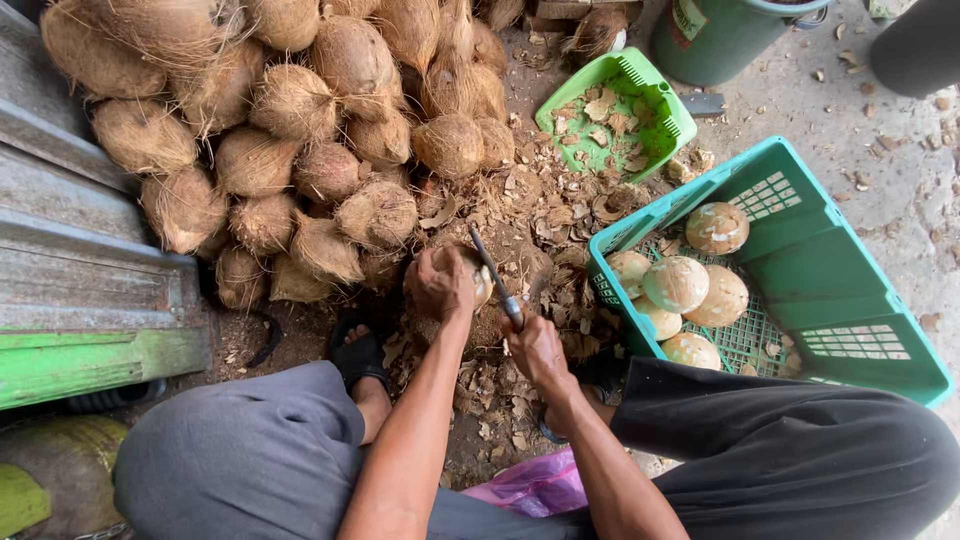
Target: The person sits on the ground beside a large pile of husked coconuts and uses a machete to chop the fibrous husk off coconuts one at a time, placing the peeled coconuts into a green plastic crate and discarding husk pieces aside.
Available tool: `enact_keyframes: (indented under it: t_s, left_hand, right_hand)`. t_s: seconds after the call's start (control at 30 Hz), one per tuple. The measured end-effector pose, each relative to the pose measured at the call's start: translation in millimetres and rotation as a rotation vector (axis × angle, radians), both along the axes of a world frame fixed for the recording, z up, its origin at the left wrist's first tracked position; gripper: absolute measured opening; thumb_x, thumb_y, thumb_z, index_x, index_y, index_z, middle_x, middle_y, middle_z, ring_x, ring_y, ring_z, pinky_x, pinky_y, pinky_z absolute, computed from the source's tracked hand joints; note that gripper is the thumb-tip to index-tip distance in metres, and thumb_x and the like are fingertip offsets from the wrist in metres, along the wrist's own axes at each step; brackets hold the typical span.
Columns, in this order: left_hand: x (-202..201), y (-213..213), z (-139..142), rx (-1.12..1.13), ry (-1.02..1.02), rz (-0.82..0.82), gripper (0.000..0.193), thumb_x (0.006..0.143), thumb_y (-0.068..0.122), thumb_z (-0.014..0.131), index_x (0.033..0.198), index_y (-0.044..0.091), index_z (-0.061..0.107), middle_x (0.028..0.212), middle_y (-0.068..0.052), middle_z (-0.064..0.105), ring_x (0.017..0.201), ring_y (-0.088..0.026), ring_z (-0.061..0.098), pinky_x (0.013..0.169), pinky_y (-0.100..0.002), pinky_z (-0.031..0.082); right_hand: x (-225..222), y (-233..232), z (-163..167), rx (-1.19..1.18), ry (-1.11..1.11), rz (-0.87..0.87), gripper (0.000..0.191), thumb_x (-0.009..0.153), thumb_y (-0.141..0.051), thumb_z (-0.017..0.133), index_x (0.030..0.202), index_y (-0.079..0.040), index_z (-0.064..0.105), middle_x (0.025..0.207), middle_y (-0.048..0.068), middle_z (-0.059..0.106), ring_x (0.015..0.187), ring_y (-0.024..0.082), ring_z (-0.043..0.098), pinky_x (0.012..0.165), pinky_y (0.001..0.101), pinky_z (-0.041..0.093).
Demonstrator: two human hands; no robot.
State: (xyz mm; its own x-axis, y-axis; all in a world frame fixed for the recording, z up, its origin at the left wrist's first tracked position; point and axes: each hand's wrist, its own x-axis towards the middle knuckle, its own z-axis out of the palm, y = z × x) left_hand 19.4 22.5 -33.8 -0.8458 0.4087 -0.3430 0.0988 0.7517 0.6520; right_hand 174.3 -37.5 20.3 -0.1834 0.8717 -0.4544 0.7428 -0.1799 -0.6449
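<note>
**Shelling a coconut on the ground: grip & blade angle**

The person squatted on the floor, knees wide, w/ the work between the feet. The left hand was closed over the top of a coconut, pinning it down on a mound of shell chips. Only a pale sliver of the nut showed past the fingers. The right hand was wrapped tight round the handle of a knife, blade slanting up and away over the nut, just beside the left hand's knuckles.

To my eye, doing this bit well came down to three things. Keep the nut pressed firm so it couldn't roll. Keep the edge aimed away from the holding fingers, which sat v. close to the blade. Take thin bites of shell rather than deep ones, or the white flesh gets gouged.

Right of the knife stood a teal crate holding peeled nuts, pale and round, near enough to drop one in w/o getting up. Behind lay a big pile of husked coconuts, brown and hairy, and a small green basket w/ scraps in it.
</note>
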Motion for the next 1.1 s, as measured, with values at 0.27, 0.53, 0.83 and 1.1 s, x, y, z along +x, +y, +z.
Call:
enact_keyframes:
  t_s: [0.27,0.53,0.83,1.1]
  left_hand:
    - [-13,-11,-20,0.231,0.110,-0.121,0.030,0.087,0.047,0.066,0.099,0.021,0.072,0.104,-0.006,0.072,0.093,-0.023,0.068,0.074,-0.041,0.057]
    - [-32,-21,16,0.202,-0.005,-0.245,0.052,0.083,0.062,0.069,0.114,0.020,0.069,0.110,-0.009,0.067,0.096,-0.025,0.066,0.076,-0.041,0.056]
    - [-44,-10,18,0.291,-0.273,-0.294,0.090,0.056,0.053,0.087,0.130,0.013,0.054,0.124,-0.015,0.062,0.110,-0.029,0.064,0.092,-0.053,0.055]
    - [-32,-9,-6,0.125,-0.027,-0.215,0.048,0.082,0.065,0.063,0.107,0.025,0.074,0.120,-0.004,0.072,0.109,-0.026,0.066,0.090,-0.045,0.054]
  right_hand:
    - [26,10,-9,-0.090,0.038,0.020,0.042,0.103,-0.038,0.057,0.079,-0.004,0.054,0.060,0.009,0.056,0.052,0.022,0.053,0.053,0.0457,0.049]
    - [45,17,-33,0.065,-0.036,0.127,0.035,0.094,-0.035,0.070,0.078,-0.005,0.060,0.059,0.011,0.058,0.053,0.022,0.055,0.058,0.0423,0.046]
    - [26,24,7,-0.202,0.182,-0.083,0.035,0.096,-0.038,0.068,0.076,-0.012,0.055,0.058,0.000,0.053,0.046,0.013,0.048,0.043,0.0339,0.042]
    - [18,9,30,-0.084,0.365,-0.258,0.031,0.094,-0.033,0.068,0.077,-0.009,0.060,0.055,-0.001,0.052,0.046,0.010,0.047,0.041,0.0315,0.038]
